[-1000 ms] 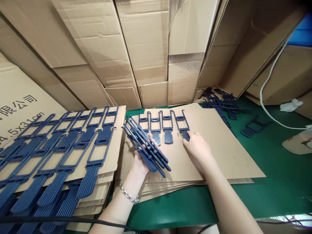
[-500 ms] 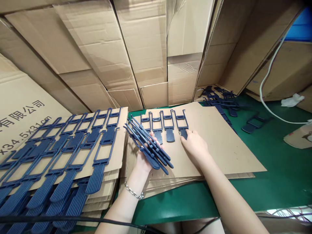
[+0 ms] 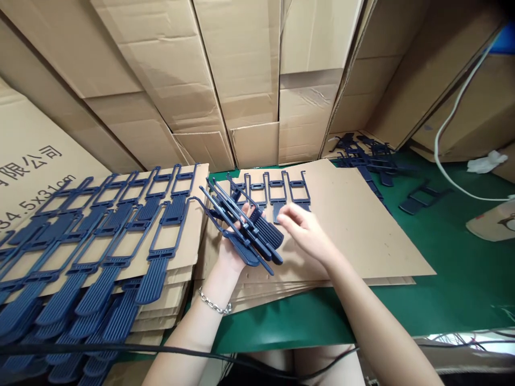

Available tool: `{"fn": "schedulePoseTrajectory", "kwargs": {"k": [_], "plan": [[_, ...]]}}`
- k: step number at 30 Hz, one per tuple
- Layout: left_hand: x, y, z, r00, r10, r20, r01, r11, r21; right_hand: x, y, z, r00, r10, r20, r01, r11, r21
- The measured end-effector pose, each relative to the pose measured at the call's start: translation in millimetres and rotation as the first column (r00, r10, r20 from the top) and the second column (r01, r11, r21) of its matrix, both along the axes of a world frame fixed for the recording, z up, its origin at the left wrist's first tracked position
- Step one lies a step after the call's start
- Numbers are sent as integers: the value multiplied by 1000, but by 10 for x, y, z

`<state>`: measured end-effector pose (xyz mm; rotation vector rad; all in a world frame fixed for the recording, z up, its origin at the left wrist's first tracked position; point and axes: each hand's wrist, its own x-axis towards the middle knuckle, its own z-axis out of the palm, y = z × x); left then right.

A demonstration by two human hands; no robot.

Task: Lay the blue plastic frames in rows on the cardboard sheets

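Well, frames (several) in left hand.

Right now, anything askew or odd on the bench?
Back right: navy plastic brackets in a tangled heap, plus one lone bracket on the green tabletop; both untidy compared with the neat rows on cardboard sheets. A crumpled white wad near the white cable looks like stray litter. No damage visible.

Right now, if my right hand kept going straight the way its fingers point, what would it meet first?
Most likely the bundle of dark blue parts in your left hand, just left of your right hand, though depth is hard to judge.
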<state>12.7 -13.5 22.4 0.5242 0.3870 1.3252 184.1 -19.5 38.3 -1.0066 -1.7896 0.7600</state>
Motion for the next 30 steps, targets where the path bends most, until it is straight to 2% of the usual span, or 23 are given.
{"fn": "schedulePoseTrajectory", "kwargs": {"k": [1, 3, 6, 10, 14, 17, 19, 21, 23, 27, 30], "plan": [[-3, 6, 0, 1000, 10, -6, -10, 1000, 9, -42, -28, -2, 996, 88, -21, -89, 995, -55], [-6, 12, 2, 999, 29, -18, -28, 999, 19, -104, -52, -24, 984, 176, -15, -177, 976, -128], [1, -10, 31, 998, 36, -53, -34, 999, 40, -125, -24, -59, 985, 174, 9, -171, 974, -152], [42, -93, 109, 990, -15, -138, 24, 998, 62, -54, 13, -36, 999, 35, 25, -30, 986, -165], [97, -138, 139, 988, -36, -147, 39, 999, 17, 76, 38, 18, 999, -31, -22, 26, 979, -202], [114, -131, 124, 994, -32, -108, 26, 998, -56, 244, 144, -7, 973, -228, -44, 219, 964, -154], [111, -122, 114, 996, -26, -84, 18, 995, -97, 405, 258, -60, 902, -432, 9, 431, 898, -85], [102, -116, 110, 998, -28, -60, 22, 995, -96, 589, 374, -125, 780, -616, 110, 619, 785, 11], [93, -110, 111, 999, -30, -45, 26, 997, -78, 765, 453, -176, 643, -732, 225, 728, 676, 115], [89, -89, 104, 999, -17, -30, 15, 999, -48, 965, 432, -183, 433, -818, 379, 820, 533, 212], [87, -66, 81, 1000, -16, -25, 15, 999, -51, 970, 326, -127, 348, -821, 452, 860, 472, 194]]}}
